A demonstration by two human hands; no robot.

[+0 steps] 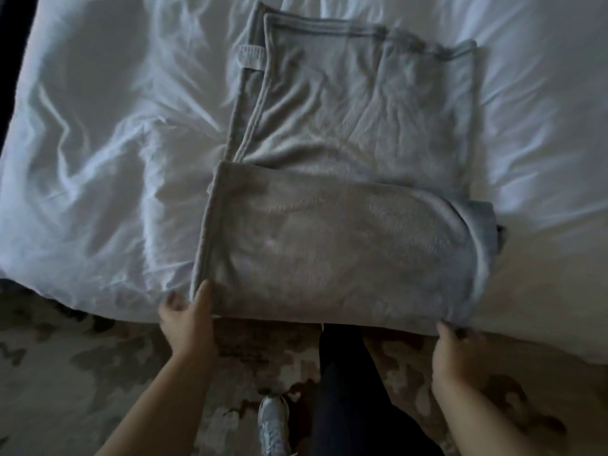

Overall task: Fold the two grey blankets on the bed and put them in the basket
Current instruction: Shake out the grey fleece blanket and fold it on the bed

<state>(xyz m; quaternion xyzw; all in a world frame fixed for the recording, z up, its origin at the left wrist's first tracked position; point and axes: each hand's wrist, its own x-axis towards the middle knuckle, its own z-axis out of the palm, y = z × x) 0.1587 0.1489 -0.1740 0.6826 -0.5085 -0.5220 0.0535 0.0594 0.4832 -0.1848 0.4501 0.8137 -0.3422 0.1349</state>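
A grey fleece blanket (345, 179) lies on the white bed (98, 143), partly folded: its near part is doubled over into a thick band along the bed's front edge, while the far part lies flat in layers with stitched hems showing. My left hand (187, 319) grips the near left corner of the folded band, thumb on top. My right hand (455, 350) holds the near right corner, its fingers tucked under the fabric. Only one blanket is in view, and no basket.
The white bedsheet is rumpled, with wide bare areas left and right of the blanket. Below the bed edge lies a patterned rug (98, 373). My dark trouser leg (348, 390) and a light sneaker (273, 422) stand close to the bed.
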